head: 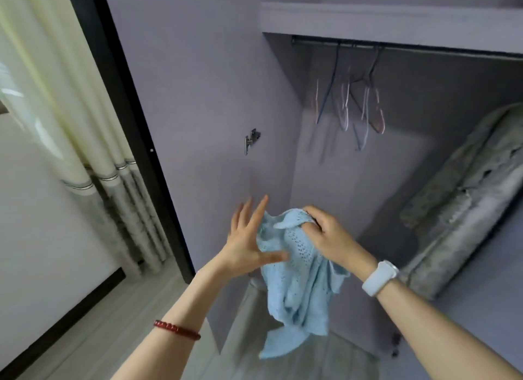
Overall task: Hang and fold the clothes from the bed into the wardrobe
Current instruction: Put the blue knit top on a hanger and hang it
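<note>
We hold a light blue knit top (297, 269) up in front of the open wardrobe (198, 96); our right hand (322, 232) grips its upper edge with curled fingers, while our left hand (249, 238) spreads open, fingers straight, against the fabric's left side. Empty hangers (351, 105) dangle from the rail above our hands, and a rolled grey quilt (464, 198) leans to the right of our right wrist.

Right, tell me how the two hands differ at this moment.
The right hand has its fingers curled into the top of the light blue knit garment and grips it; the left hand has straight, spread fingers laid against the garment's side. The right wrist wears a white watch; the left forearm wears a red bead bracelet. Both are raised before the open wardrobe, below the empty hangers.
</note>
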Available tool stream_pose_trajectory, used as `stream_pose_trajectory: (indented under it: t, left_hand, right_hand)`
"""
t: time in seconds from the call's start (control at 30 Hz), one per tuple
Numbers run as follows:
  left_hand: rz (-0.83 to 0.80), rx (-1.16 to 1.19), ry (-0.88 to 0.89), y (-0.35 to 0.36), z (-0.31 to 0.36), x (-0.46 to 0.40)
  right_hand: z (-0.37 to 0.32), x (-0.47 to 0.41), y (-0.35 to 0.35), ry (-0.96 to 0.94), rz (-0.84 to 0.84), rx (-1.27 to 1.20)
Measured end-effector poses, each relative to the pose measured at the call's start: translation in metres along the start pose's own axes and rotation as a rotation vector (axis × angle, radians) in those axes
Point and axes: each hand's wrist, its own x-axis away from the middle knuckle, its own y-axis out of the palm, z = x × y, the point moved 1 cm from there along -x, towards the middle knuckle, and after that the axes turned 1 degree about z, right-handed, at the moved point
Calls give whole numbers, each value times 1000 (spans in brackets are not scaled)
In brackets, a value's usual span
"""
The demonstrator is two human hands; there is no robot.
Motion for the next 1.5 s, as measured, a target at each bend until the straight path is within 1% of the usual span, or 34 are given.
stream_pose_trajectory:
  t: [0.1, 0.13, 0.17, 0.23, 0.27, 0.33, 0.37, 0.4, 0.47, 0.53, 0.57, 0.67, 0.73, 0.8, 0.83, 0.9, 0.97, 1.03, 1.1, 1.2, 1.27, 1.4, 1.5]
  left_hand:
    - [-153, -41, 33, 9, 2, -17]
    - [-144, -11, 51, 9, 4, -23]
    - [-104, 11, 71, 8, 6, -28]
    - [-12, 41, 44, 5, 9, -35]
    - [38, 48, 43, 4, 9, -38]
    - [121, 97, 54, 1, 15, -47]
    - [135, 121, 66, 2, 23, -54]
    - [139, 131, 88, 6, 31, -63]
    - [143, 132, 124, 12, 49, -77]
    - [168, 166, 117, 14, 61, -95]
    - [174, 192, 104, 14, 64, -105]
    - [187, 311, 59, 9, 71, -134]
    - [192, 419, 13, 6, 74, -156]
    - [190, 454, -22, 5, 77, -180]
    - [186, 468, -19, 5, 79, -191]
    - [203, 485, -10, 8, 84, -213]
    - [246, 473, -24, 16, 88, -231]
    - [303, 427, -44, 24, 89, -246]
    - [338, 385, -67, 28, 86, -260]
    - [375, 368, -101, 34, 82, -275]
    - [417, 372, -98, 38, 80, -278]
    - [433, 354, -124, 44, 76, -276]
    - [432, 368, -136, 44, 72, -272]
  right_hand:
    - [-6, -2, -9, -6, -63, 27]
    - [-6, -3, -14, 7, -44, 49]
    - [-4, -3, -21, 27, -12, 69]
    - [10, 1, -34, 69, 73, 172]
    - [20, 4, -41, 103, 90, 290]
    - [42, 14, -51, 230, 91, 598]
    - [51, 19, -53, 297, 94, 711]
    - [60, 22, -55, 349, 90, 775]
    - [70, 24, -55, 407, 94, 797]
    - [79, 17, -58, 440, 140, 761]
    - [84, 12, -63, 449, 179, 700]
    - [96, -12, -88, 404, 324, 355]
    - [101, -32, -108, 351, 336, 177]
    - [107, -55, -128, 336, 326, 56]
    - [111, -68, -138, 336, 361, 4]
    - [126, -100, -164, 332, 524, -47]
    - [141, -134, -193, 319, 678, 1]
    - [153, -168, -216, 328, 737, 62]
    - [158, -198, -231, 363, 725, 52]
    - [166, -233, -237, 409, 609, -42]
    - [173, -245, -234, 457, 565, -102]
    - [175, -250, -223, 430, 575, -178]
    - [172, -254, -221, 419, 650, -270]
